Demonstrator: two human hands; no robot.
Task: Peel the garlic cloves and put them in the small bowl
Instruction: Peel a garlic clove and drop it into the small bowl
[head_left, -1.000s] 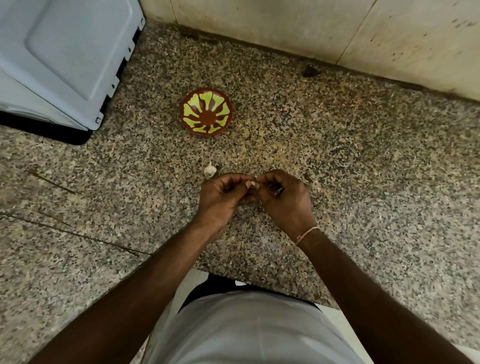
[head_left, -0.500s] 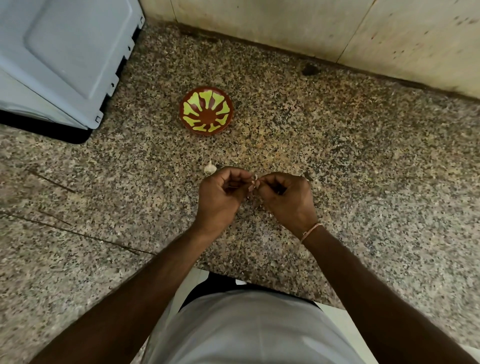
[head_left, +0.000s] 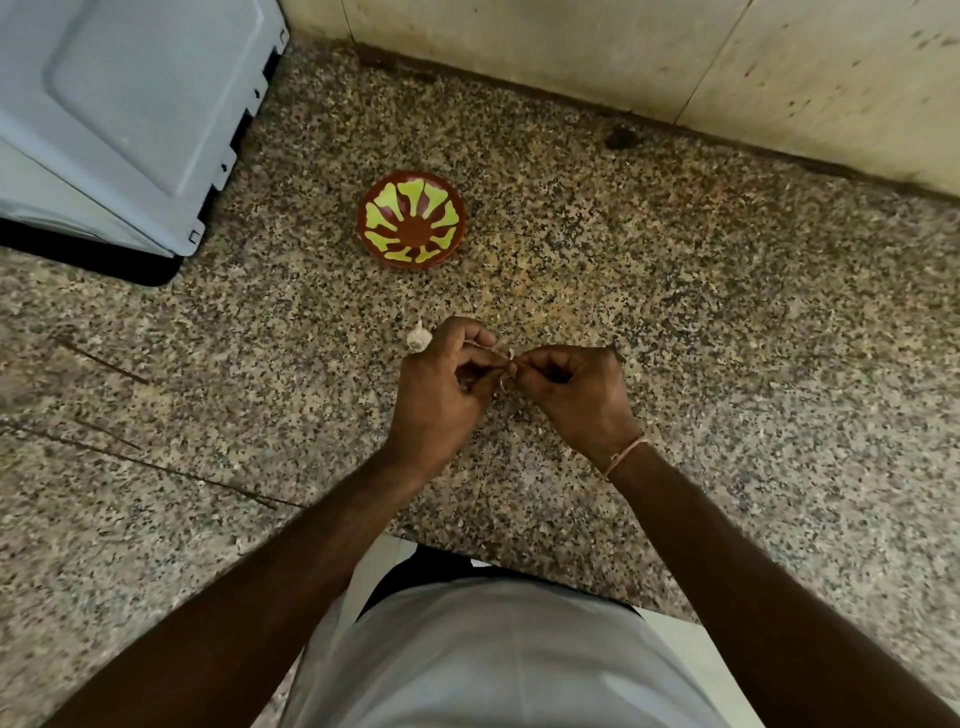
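Garlic clove (head_left: 508, 364), small and pale, sits pinched between the fingertips of both hands above a speckled granite counter (head_left: 701, 322). Left hand (head_left: 441, 384) curls its fingers round the clove from one side; right hand (head_left: 571, 395) meets it from the other, thumb and forefinger nipping at a pale shred of skin where the two hands touch. Most of the clove is hidden by the fingers, so how much skin is off cannot be told.

Just beyond the left hand's knuckles, and touching nothing else, a garlic bulb (head_left: 418, 336) lies on the stone. Farther out past both hands, well apart from them, stands the bowl (head_left: 410, 226), a shallow brown dish painted with yellow-green petals around a brown centre; no cloves can be seen in it.

A thin pinkish thread band (head_left: 623, 457) circles the right wrist. Off to the far left of the hands, a grey appliance (head_left: 119, 114) rests on the counter with a dark base under its near edge. Beyond the bowl, cream wall tiles (head_left: 571, 52) meet the stone along a stained seam, where a dark smudge (head_left: 621, 136) marks the counter's back edge. Nearest the viewer, below the forearms, a grey shirt (head_left: 493, 654) fills the foreground.
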